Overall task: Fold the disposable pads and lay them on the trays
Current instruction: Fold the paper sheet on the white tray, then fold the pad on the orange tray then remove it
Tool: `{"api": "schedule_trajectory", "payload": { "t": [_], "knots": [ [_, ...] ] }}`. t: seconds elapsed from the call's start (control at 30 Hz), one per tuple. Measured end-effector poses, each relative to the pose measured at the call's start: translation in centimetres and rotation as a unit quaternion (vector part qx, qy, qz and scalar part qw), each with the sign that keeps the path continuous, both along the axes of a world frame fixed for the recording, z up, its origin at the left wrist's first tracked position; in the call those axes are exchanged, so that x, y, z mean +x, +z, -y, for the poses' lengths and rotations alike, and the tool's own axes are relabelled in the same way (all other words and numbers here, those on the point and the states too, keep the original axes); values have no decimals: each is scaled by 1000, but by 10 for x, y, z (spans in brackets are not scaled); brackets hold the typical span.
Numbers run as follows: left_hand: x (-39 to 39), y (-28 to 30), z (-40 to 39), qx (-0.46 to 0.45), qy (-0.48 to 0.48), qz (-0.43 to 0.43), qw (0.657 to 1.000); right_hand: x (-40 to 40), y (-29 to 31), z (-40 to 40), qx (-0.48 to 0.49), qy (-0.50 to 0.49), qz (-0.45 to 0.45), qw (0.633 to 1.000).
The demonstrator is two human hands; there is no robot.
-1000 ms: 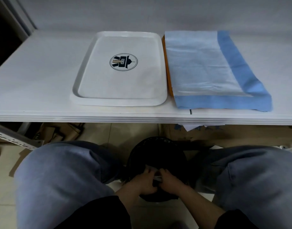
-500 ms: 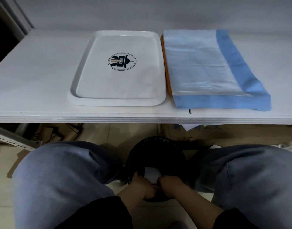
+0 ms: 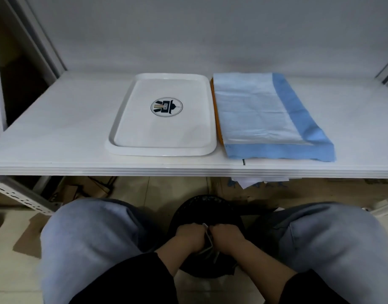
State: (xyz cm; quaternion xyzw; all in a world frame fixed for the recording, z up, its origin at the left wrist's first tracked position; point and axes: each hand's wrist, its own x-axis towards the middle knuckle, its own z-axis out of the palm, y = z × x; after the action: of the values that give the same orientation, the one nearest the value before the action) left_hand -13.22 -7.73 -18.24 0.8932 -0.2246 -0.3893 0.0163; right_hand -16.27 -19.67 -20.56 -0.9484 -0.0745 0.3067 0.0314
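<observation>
Nearest, low between my knees: my left hand (image 3: 189,236) and right hand (image 3: 227,235) are knuckle to knuckle over the black bin (image 3: 205,210) on the floor. Both are clenched on a thin pale packet (image 3: 208,238), seen edge-on in the gap between them. Each grip is a curled pinch, not a flat press. I cannot tell for sure what the packet is; I judge it a folded pad in its wrapper.

Change: half a second back a pale square face showed above my knuckles. Now it has turned on edge and sunk between the fists, and my hands have drawn closer together. I read this as tearing or pulling the wrapper open over the bin, so scrap drops in. Nothing has come up to the desk (image 3: 57,128) yet.

Farther off, on the desk: the white tray (image 3: 122,126) sits bare, its round emblem showing, unmoved across the pictures. Just beside it on my right, touching or nearly so, an orange tray (image 3: 215,110) shows only as a thin rim under a blue-bordered disposable pad (image 3: 254,110) already laid flat, the pad's near edge overhanging the tray toward the desk front.

Judgement: one tray done, one to go. The next pad has to be freed and folded, then lifted to the white tray.
</observation>
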Motion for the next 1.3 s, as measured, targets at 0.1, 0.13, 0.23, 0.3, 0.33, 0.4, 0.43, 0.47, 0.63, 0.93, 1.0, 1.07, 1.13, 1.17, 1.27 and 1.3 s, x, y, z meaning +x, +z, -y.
{"api": "schedule_trajectory", "payload": {
  "t": [0.1, 0.13, 0.23, 0.3, 0.33, 0.4, 0.43, 0.47, 0.63, 0.93, 1.0, 1.07, 1.13, 1.17, 1.27, 1.3],
  "knots": [
    [9, 19, 2, -1, 9, 32, 999, 10, 17, 2, 5, -8, 12, 1000],
    [10, 30, 1, -3, 14, 57, 998, 11, 29, 2, 6, -12, 30, 999],
    [15, 57, 2, -20, 20, 115, 993, 18, 59, 4, 14, -16, 87, 996],
    [20, 72, 4, -27, 19, 142, 989, 22, 78, 7, 16, -18, 117, 993],
    [22, 83, 5, -28, 15, 158, 987, 23, 89, 9, 18, -20, 131, 991],
    [24, 104, 7, -31, 11, 191, 981, 27, 107, 13, 21, -31, 152, 988],
    [25, 113, 8, -37, 14, 203, 978, 29, 115, 14, 24, -38, 163, 986],
    [27, 120, 9, -47, 17, 214, 976, 32, 122, 15, 28, -45, 177, 983],
    [34, 157, 18, -62, 12, 276, 959, 38, 166, 29, 6, -57, 263, 963],
    [58, 216, 51, -78, 0, 323, 943, 61, 226, 58, -10, -73, 325, 943],
    [69, 230, 62, -88, 3, 327, 941, 69, 239, 66, -12, -84, 335, 938],
    [81, 241, 73, -99, 9, 334, 937, 80, 247, 77, -18, -94, 349, 932],
    [89, 249, 77, -109, 15, 336, 935, 86, 253, 85, -19, -105, 355, 929],
    [97, 252, 83, -115, 19, 334, 935, 94, 255, 94, -15, -113, 356, 928],
    [115, 258, 94, -121, 25, 321, 939, 111, 258, 117, 0, -143, 357, 923],
    [119, 259, 97, -121, 27, 315, 941, 115, 259, 124, 9, -156, 355, 922]
  ]
}}
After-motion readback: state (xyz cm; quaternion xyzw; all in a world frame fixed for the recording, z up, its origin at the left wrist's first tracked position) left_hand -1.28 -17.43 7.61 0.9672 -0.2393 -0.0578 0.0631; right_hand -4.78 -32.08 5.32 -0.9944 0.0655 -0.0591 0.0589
